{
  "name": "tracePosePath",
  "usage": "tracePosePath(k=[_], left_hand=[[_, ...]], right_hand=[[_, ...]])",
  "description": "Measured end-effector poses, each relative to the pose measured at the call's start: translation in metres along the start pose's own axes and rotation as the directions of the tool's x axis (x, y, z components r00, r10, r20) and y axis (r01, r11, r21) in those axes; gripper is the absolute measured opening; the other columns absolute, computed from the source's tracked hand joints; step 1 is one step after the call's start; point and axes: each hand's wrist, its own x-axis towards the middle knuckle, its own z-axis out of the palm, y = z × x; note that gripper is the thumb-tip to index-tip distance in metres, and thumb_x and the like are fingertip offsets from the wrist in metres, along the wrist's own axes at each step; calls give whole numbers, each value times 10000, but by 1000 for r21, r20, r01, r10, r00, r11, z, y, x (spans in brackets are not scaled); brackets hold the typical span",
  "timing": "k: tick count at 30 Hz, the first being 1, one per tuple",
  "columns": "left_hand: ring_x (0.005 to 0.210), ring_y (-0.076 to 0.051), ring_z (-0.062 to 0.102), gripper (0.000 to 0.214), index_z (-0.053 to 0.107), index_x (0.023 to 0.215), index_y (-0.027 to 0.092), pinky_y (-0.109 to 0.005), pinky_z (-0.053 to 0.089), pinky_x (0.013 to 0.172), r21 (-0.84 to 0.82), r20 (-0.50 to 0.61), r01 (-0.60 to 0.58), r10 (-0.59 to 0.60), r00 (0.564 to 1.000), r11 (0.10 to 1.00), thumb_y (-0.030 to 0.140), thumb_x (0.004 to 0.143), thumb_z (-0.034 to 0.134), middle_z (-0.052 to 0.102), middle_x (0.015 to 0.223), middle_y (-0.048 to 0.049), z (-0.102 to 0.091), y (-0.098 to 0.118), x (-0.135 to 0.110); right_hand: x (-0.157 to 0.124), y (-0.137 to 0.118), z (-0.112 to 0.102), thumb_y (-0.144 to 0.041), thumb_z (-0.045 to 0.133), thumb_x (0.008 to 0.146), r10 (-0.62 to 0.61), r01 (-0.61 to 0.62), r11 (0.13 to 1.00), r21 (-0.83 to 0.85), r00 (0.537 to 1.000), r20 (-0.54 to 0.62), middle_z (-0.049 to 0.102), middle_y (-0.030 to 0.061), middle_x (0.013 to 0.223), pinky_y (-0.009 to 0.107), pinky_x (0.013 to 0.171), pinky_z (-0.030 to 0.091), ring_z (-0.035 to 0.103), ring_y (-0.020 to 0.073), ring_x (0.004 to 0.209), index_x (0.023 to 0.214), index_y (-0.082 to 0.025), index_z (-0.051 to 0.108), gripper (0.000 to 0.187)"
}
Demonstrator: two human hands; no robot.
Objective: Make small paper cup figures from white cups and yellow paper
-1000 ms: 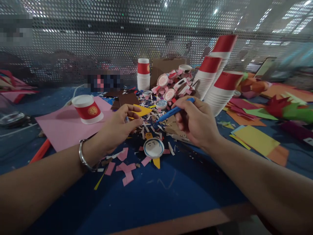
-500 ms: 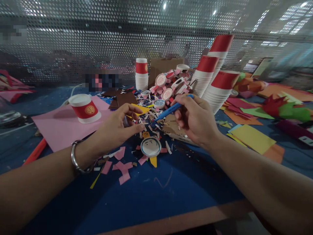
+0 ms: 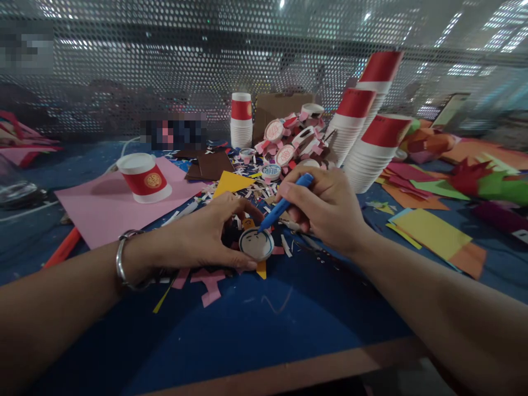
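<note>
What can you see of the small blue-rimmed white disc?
The blue-rimmed round white disc looks like paper, with faint pen marks. It lies flat on the blue table among paper scraps, over a yellow paper point. The left hand grips its edge; the right hand holds a blue marker pen tip-down on it.

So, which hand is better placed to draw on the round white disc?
Right: the right hand grips the blue marker pen, tip on the round white paper disc; the left hand steadies its rim.
</note>
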Motion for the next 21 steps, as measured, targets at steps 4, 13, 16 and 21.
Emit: tracePosePath(k=[4, 13, 16, 21], left_hand=[[1085, -298, 605, 690, 647, 1276, 281, -397, 483, 908, 57, -9, -19, 19, 1000, 998, 602, 695, 838, 630, 1219, -63, 2, -1, 0], [1055, -287, 602, 602, 688, 1213, 277, -392, 491, 896, 12, 5, -17, 17, 1000, 1000, 526, 691, 855, 625, 1180, -70, 3, 1, 0], [1046, -282, 606, 598, 676, 1226, 273, -391, 492, 889, 21, 10, -19, 18, 1000, 1000, 523, 709, 842, 624, 1179, -72, 3, 2, 0], [964, -266, 631, 581, 683, 1206, 270, -383, 506, 820, 1, -23, 1, 0, 1000, 1000, 495, 696, 848, 656, 1128, -61, 4, 1, 0]], right_hand=[[-2, -1, 1, -248, 624, 964, -30, 32, 998, -48, 999, 28, 547, -57, 515, 201, 405, 390, 481, 55, 412, 757, -177, 632, 219], [-5, -2, 2, -234, 631, 957, -82, 90, 984, -156, 995, 54, 544, -45, 595, 226, 454, 375, 469, 61, 490, 770, -176, 634, 195], [-5, -3, 1, -223, 628, 959, -88, 95, 982, -164, 995, 51, 543, -47, 592, 224, 455, 380, 470, 57, 485, 775, -174, 636, 191], [-4, 1, 1, -245, 633, 971, -86, 88, 993, -82, 996, 27, 569, -43, 580, 207, 433, 403, 495, 52, 451, 753, -173, 627, 230]])
